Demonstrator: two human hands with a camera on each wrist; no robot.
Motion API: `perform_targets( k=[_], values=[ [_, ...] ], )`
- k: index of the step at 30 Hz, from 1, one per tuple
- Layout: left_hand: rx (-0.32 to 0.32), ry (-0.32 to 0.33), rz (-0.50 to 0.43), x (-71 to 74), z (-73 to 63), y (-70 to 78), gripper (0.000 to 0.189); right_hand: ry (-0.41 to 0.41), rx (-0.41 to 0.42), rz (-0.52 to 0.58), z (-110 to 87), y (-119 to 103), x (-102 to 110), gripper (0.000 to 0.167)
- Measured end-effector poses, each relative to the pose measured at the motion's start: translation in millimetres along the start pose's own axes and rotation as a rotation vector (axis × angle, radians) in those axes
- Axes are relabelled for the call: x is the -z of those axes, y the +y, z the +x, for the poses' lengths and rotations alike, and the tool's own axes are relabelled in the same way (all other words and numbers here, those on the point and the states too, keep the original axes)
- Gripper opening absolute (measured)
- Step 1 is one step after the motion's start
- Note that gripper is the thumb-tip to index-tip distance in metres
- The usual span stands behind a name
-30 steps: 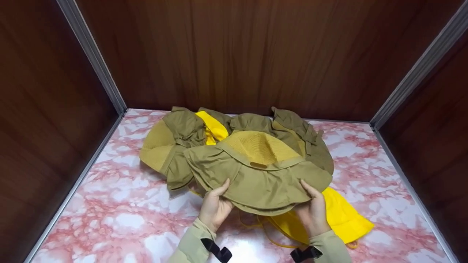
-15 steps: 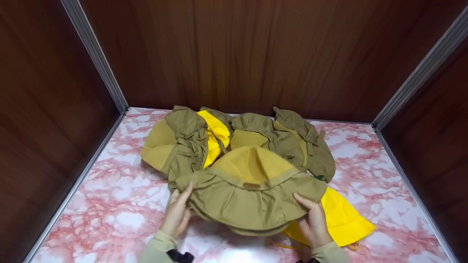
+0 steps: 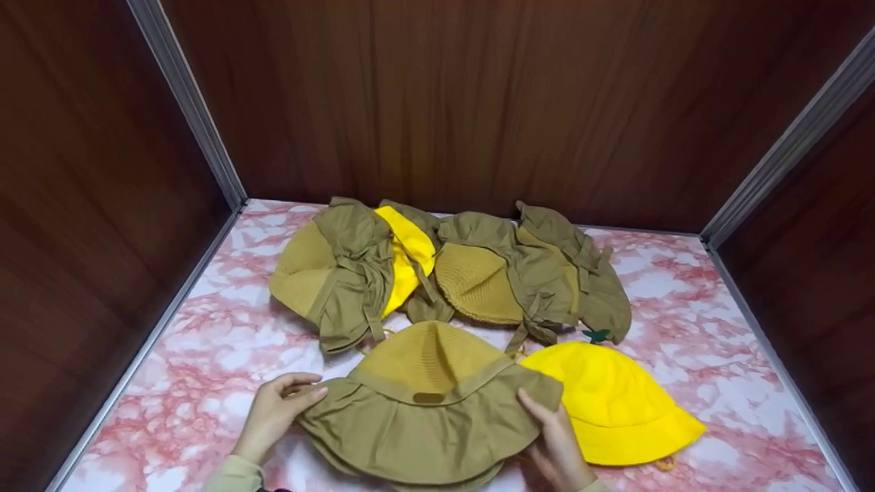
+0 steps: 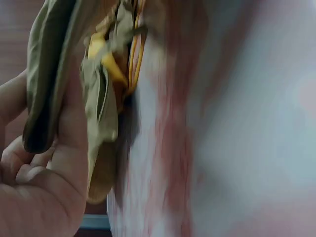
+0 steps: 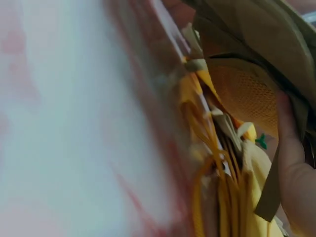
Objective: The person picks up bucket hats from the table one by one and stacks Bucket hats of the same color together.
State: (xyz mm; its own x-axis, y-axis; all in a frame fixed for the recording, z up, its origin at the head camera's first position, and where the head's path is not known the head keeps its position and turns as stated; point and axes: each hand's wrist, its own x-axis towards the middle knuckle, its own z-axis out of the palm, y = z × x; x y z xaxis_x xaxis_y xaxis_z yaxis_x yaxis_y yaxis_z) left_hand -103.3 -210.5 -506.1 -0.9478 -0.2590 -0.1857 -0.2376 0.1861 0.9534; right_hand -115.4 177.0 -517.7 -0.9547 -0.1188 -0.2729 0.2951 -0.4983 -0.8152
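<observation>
A khaki sun hat (image 3: 427,424) with a mustard mesh crown and a small brown tag is held near the front of the table, crown away from the person. My left hand (image 3: 280,413) pinches the left end of its brim; in the left wrist view the brim edge (image 4: 47,94) lies between thumb and fingers. On the other side my right hand (image 3: 557,444) grips the brim with the thumb on top. From the right wrist view, fingers reach under the brim beside the mesh crown (image 5: 244,89). A yellow bucket hat (image 3: 615,403) with a green sprout lies just right of that hand.
Behind, a khaki hat (image 3: 307,273) lies at the left, partly over a yellow hat (image 3: 410,253). More khaki hats (image 3: 478,280) with ties overlap towards the back right. Dark wood panels (image 3: 437,102) with metal edges enclose the pink marbled table (image 3: 184,383).
Both hands have drawn the khaki hat towards the person and left, uncovering the hats behind and more of the yellow bucket hat. The left hand has moved outward along the brim.
</observation>
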Motion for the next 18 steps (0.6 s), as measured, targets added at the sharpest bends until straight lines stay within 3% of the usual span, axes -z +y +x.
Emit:
perform_targets(
  k=[5,9,14,18],
  values=[
    [-0.025,0.030,0.136,17.2,2.6,-3.4,0.032,0.000,-0.002,-0.071,4.1,12.2,-6.9,0.028],
    [-0.031,0.044,0.282,30.8,7.3,-6.4,0.030,-0.036,-0.013,-0.151,8.3,20.6,-10.3,0.025],
    [-0.020,0.046,0.442,44.8,12.0,-12.1,0.024,-0.048,-0.026,-0.322,11.9,25.3,-10.8,0.028],
    [0.018,0.000,0.544,51.2,13.6,-11.1,0.027,-0.043,0.090,-0.537,12.0,22.0,-12.6,0.039]
  ],
)
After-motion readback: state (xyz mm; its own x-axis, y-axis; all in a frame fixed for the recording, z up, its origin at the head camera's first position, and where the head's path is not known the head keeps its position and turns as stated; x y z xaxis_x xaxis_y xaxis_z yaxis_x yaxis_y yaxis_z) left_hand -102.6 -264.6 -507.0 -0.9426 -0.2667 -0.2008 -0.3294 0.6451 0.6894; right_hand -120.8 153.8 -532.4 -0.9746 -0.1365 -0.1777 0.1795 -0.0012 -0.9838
